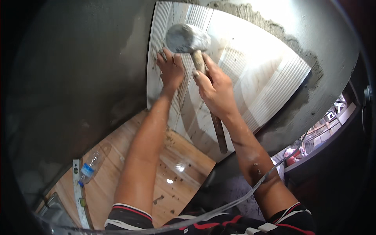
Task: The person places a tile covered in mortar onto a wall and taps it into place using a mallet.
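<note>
A large pale tile (250, 84) with ribbed bands and smears of grey mortar stands against the wall. My right hand (216, 92) is wrapped round the handle of a mallet, close below its head. The mallet head (188, 38), thick and coated greyish white, is in front of the tile's upper left; whether it touches the tile I cannot tell. The handle's lower end hangs down past my wrist. Just below the mallet head, my left hand (171, 72) lies against the tile near its left edge, with fingers spread and nothing held.
Wet mortar (250, 15) borders the tile's upper and right edges. A wood-patterned surface (184, 156) lies below, dotted with crumbs. On it at left are a spirit level (77, 184) and a clear plastic bottle (89, 170). A pale cable or hose (235, 203) crosses before my right arm.
</note>
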The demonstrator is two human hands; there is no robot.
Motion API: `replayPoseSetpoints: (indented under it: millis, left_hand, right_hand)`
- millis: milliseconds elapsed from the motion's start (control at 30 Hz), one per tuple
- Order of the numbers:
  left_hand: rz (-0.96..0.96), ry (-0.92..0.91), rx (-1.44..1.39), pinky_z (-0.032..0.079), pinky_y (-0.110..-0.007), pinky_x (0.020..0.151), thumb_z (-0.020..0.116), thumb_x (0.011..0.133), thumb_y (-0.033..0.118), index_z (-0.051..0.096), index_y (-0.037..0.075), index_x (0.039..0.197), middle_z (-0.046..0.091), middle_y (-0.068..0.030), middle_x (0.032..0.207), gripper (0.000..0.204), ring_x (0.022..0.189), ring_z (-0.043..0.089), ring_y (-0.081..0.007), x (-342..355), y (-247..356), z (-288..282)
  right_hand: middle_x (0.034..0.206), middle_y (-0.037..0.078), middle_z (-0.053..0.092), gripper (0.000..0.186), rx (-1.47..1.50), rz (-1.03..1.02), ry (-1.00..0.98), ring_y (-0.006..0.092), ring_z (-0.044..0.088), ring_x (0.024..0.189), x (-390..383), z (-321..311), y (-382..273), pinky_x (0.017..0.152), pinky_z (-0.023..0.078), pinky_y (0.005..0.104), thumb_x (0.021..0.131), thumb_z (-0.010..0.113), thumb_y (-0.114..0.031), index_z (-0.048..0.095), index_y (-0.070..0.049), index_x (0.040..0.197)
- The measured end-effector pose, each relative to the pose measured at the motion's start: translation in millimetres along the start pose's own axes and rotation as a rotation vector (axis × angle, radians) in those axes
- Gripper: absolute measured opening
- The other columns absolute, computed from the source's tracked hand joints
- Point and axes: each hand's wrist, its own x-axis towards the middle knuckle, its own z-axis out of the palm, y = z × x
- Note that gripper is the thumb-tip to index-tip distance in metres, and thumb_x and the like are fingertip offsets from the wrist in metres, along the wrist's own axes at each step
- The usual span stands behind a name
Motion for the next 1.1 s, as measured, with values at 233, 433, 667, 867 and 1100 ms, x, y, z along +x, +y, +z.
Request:
replayPoseSetpoints:
  millis: [233, 433, 667, 867, 1100]
  left_hand:
    - [-0.275, -0.643, -0.444, 0.036, -0.046, 0.116, 0.055, 0.102, 0.049, 0.032, -0.001, 0.158, 0.034, -0.028, 0.162, 0.078, 0.149, 0.037, -0.0353, -34.4, -57.5, -101.2]
    - [-0.386, -0.584, -0.171, 0.036, -0.048, 0.116, 0.069, 0.092, 0.055, 0.033, -0.008, 0.155, 0.038, -0.0325, 0.157, 0.097, 0.147, 0.04, -0.0365, -42.0, -107.4, -135.2]
    - [-0.068, -0.653, -0.223, 0.021, -0.065, 0.121, 0.073, 0.078, 0.072, -0.003, 0.002, 0.164, 0.0, -0.0369, 0.166, 0.134, 0.155, 0.006, -0.0508, -40.5, 60.5, -108.9]
    - [-0.044, -0.733, -0.241, 0.021, -0.073, 0.117, 0.07, 0.071, 0.084, -0.018, 0.007, 0.161, -0.019, -0.0379, 0.162, 0.148, 0.151, -0.006, -0.0579, -40.4, 84.1, -88.5]
    - [-0.078, -0.652, -0.311, 0.033, -0.068, 0.114, 0.069, 0.065, 0.09, -0.024, 0.009, 0.159, -0.027, -0.0352, 0.161, 0.155, 0.152, -0.007, -0.0569, -45.3, 78.4, -67.8]
  right_hand:
    - [0.11, 0.027, 0.07, 0.047, -0.08, 0.297, -0.265, 0.0335, 0.071, 0.098, -169.2, -6.5, 75.4, 0.089, 0.053, 0.0403, 0.096, 0.068, -0.024, 0.061, 0.003, 0.133]
    - [0.104, 0.029, 0.07, 0.051, 0.001, 0.543, -0.432, 0.0404, 0.07, 0.094, -277.5, 44.9, 118.6, 0.087, 0.054, 0.042, 0.092, 0.067, -0.023, 0.058, 0.002, 0.137]
    - [0.103, 0.033, 0.067, 0.044, -0.044, 0.535, -0.504, 0.0459, 0.068, 0.095, -253.0, 82.6, 157.3, 0.084, 0.053, 0.0465, 0.092, 0.062, -0.022, 0.06, 0.002, 0.129]
    - [0.103, 0.034, 0.065, 0.035, -0.022, 0.428, -0.463, 0.0465, 0.067, 0.096, -197.8, 138.1, 180.3, 0.085, 0.052, 0.0482, 0.09, 0.06, -0.016, 0.061, 0.004, 0.118]
    - [0.12, 0.036, 0.063, 0.044, 0.027, 0.209, -0.38, 0.0475, 0.062, 0.115, -124.7, 194.3, 218.8, 0.099, 0.049, 0.0484, 0.087, 0.06, -0.013, 0.06, 0.009, 0.125]
